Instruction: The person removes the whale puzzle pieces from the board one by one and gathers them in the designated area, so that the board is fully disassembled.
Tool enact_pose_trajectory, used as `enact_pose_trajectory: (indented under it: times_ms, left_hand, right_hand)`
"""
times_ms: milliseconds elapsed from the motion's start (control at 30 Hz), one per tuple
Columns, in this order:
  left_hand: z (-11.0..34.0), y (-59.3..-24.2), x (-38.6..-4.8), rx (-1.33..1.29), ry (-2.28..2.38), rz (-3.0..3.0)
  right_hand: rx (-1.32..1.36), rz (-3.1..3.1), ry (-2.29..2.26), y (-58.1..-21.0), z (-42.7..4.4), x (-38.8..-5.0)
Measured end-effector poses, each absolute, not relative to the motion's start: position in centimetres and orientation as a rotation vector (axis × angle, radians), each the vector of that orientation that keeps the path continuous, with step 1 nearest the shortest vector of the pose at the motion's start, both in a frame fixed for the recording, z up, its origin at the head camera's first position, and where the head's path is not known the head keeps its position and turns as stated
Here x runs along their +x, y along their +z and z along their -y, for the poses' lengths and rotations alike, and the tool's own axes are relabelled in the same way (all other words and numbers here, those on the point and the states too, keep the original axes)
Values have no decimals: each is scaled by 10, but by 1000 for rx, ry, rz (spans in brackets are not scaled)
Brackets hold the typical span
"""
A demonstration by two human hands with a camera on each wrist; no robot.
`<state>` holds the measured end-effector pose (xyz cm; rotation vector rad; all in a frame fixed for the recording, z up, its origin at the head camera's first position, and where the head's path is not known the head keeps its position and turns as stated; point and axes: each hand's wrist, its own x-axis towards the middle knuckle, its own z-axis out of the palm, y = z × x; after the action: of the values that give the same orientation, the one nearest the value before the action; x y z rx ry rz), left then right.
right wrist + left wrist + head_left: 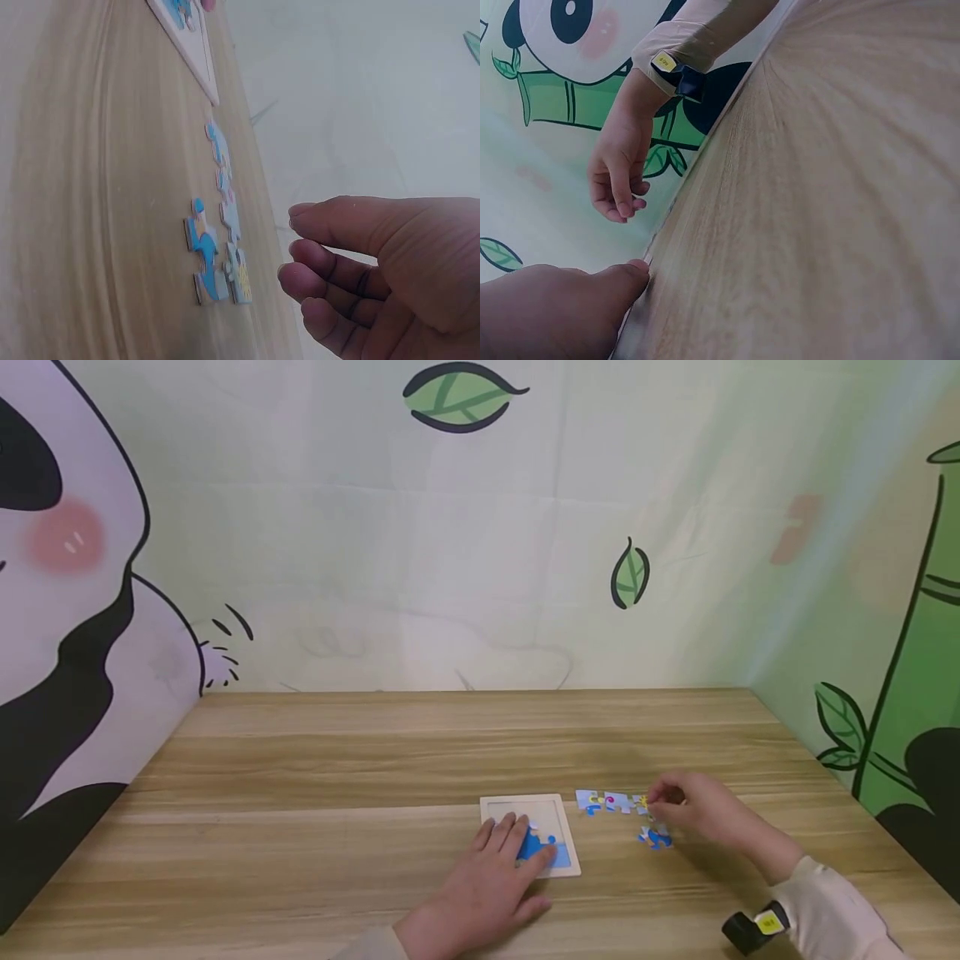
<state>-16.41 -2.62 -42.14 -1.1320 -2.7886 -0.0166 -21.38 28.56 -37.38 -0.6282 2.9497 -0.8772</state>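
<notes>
My left hand (483, 881) rests with its fingers spread on a square puzzle tray (570, 843) with a pale rim. Blue joined puzzle pieces (558, 854) show in the lower part of the tray; the palm and fingers hide some of it. Just right of the tray lies a row of loose jigsaw pieces (617, 802), light with coloured prints. My right hand (701, 808) hovers over the right end of that row, its fingers loosely bent. In the right wrist view nothing sits between its thumb and fingers. Close below it are blue-and-white pieces (206, 259) and a piece with a yellow print (241, 277).
The wooden table (337, 760) reaches back to a wall printed with leaves and a panda (82, 593). A black wrist device (756, 927) with a yellow label sits at the right sleeve (832, 902).
</notes>
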Motion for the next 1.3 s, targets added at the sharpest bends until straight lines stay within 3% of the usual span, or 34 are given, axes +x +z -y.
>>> enact_pose_trajectory:
  times_ms: [1300]
  left_hand:
    - [20,-418,-146,-979,73,2980]
  right_hand:
    - [-875,-2883,-993,-381,-210,-207]
